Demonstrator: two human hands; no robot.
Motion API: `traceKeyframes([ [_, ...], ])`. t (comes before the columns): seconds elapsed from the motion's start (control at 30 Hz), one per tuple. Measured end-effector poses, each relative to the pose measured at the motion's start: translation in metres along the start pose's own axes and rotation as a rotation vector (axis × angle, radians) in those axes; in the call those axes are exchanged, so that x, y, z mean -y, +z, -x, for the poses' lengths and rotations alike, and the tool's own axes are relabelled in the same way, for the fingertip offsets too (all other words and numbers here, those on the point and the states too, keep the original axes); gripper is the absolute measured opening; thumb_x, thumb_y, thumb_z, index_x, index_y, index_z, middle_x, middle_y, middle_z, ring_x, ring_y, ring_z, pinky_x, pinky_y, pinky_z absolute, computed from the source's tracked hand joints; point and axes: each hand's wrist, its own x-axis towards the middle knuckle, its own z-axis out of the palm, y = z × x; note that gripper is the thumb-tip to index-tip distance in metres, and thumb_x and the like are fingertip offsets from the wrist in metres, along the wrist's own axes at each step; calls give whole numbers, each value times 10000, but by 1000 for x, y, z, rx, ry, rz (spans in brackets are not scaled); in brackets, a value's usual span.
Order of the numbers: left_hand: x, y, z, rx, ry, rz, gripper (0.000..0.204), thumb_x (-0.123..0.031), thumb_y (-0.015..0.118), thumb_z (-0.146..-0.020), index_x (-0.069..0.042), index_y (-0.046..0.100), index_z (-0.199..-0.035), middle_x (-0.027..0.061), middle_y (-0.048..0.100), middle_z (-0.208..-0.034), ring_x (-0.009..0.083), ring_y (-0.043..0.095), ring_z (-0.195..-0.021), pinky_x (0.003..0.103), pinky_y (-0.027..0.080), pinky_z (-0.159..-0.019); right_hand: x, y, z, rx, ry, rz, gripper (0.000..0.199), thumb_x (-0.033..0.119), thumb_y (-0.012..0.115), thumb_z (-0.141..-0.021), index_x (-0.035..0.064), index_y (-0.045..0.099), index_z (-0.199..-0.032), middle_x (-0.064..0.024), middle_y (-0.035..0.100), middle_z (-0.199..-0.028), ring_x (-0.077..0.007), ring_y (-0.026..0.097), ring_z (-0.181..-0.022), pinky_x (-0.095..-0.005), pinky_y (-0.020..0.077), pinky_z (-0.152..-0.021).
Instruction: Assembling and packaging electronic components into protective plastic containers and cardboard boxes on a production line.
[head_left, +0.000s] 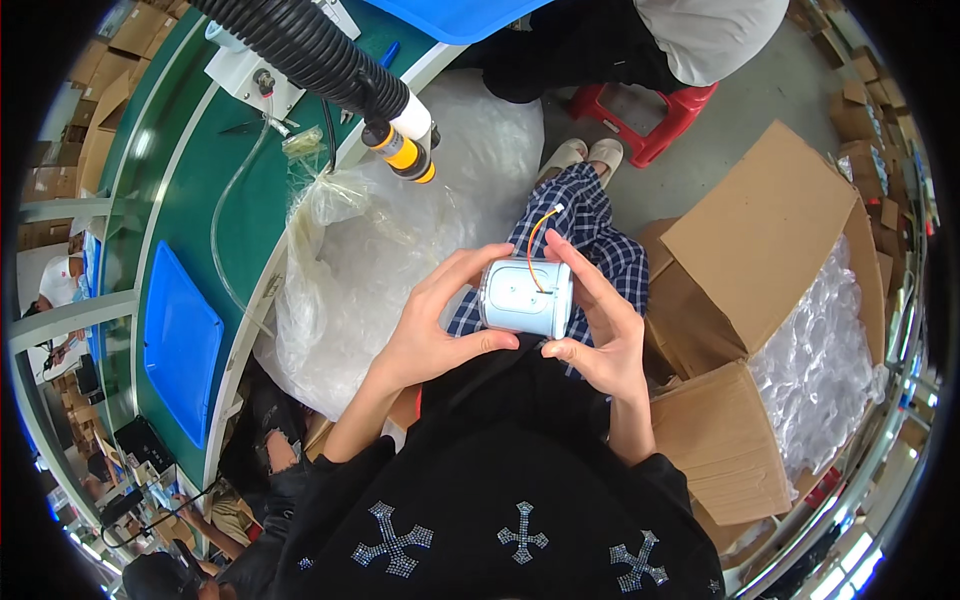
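Between both hands, over my lap, is a pale blue cylindrical housing (522, 300) lying on its side. A clear plastic cover wraps its left end. Thin red and yellow wires (533, 245) come out of it and end in a small white plug. My left hand (440, 312) curls round the clear left end, thumb along the lower side. My right hand (607, 325) grips the right end, with its fingers above and its thumb below. The undersides of the housing and some fingertips are hidden.
A green workbench (185, 215) curves along the left, bearing a blue tray (182, 340). A black hose (310, 55) hangs above a large clear plastic bag (350, 300). At right stands an open cardboard box (765, 235) of clear plastic parts. A red stool (650, 125) and a person are ahead.
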Motion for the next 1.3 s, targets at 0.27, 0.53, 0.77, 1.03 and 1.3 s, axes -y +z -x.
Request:
traceKeyframes([
  [0.27, -12, 15, -5, -130, 73, -280, 754, -195, 798, -627, -52, 466, -1290, 143, 487, -1167, 254, 540, -926, 313, 462, -771, -7, -1, 12, -56, 34, -228, 633, -10, 684, -750, 39, 411, -1319, -201, 319, -1403, -276, 455, -1208, -340, 483, -869],
  [0.53, -9, 27, -11, -166, 169, -51, 750, -107, 808, -602, -36, 413, -1235, 164, 426, -1205, 256, 494, -1075, 355, 444, -839, -9, -1, 20, 31, -300, 62, 476, -79, 557, -786, 67, 548, -1239, -244, 180, -1462, -370, 318, -1308, -437, 316, -1026],
  [0.77, -21, 25, -8, 118, 147, 437, 796, -36, 799, -581, -55, 375, -1254, 155, 363, -1267, 269, 435, -1186, 385, 381, -969, -5, -19, 14, 140, -38, -83, 913, 139, 778, -630, 62, 268, -1383, -182, 225, -1458, -307, 314, -1305, -396, 307, -1009],
  [1.03, -29, 14, -13, 182, 83, -14, 707, -85, 758, -601, -22, 452, -1236, 154, 462, -1241, 290, 457, -1164, 379, 363, -982, -7, -10, 23, -3, -104, -169, 757, 124, 796, -603, 96, 381, -1237, -192, 299, -1399, -299, 345, -1274, -414, 287, -1023],
  [1.3, -22, 20, -13, 173, 160, -159, 651, -62, 739, -606, -33, 481, -1202, 142, 498, -1202, 296, 494, -1118, 373, 411, -929, 0, -17, 19, 11, -91, 88, 872, 159, 849, -542, 59, 420, -1294, -186, 338, -1383, -309, 341, -1284, -414, 292, -1032],
])
